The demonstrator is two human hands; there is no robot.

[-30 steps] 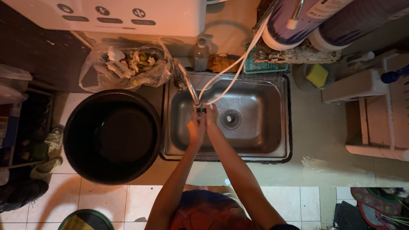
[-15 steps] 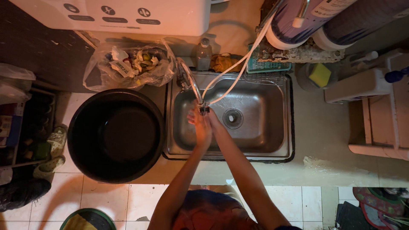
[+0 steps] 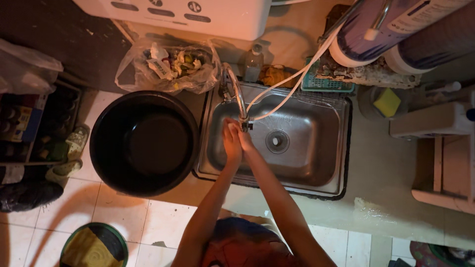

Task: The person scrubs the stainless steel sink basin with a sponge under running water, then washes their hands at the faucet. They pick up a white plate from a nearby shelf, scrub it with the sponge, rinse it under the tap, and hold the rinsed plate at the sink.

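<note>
Both hands — left hand (image 3: pixel 231 141) and right hand (image 3: pixel 244 142) — pressed palm to palm, holding nothing, right under the tap (image 3: pixel 242 106) over the sink (image 3: pixel 316 163) — best kept low so nothing splashes out.

**Steel, Plastic and Tile Around a Wet Sink**

The sink (image 3: pixel 316 163) at centre frame was brushed stainless steel, dully reflective and wet. Its curved tap (image 3: pixel 236 94) shone brighter, a polished metal. Left of it, the black tub (image 3: pixel 143 141) looked like smooth plastic with a faint gloss. At upper left, a thin bag (image 3: pixel 168 66) of crinkled clear plastic caught the light. White hoses (image 3: pixel 292 84) appeared smooth and rubbery. The yellow sponge (image 3: pixel 387 102) at right was matt and porous. The floor tiles (image 3: pixel 118 212) at lower left were pale, glazed and slightly glossy.
</note>
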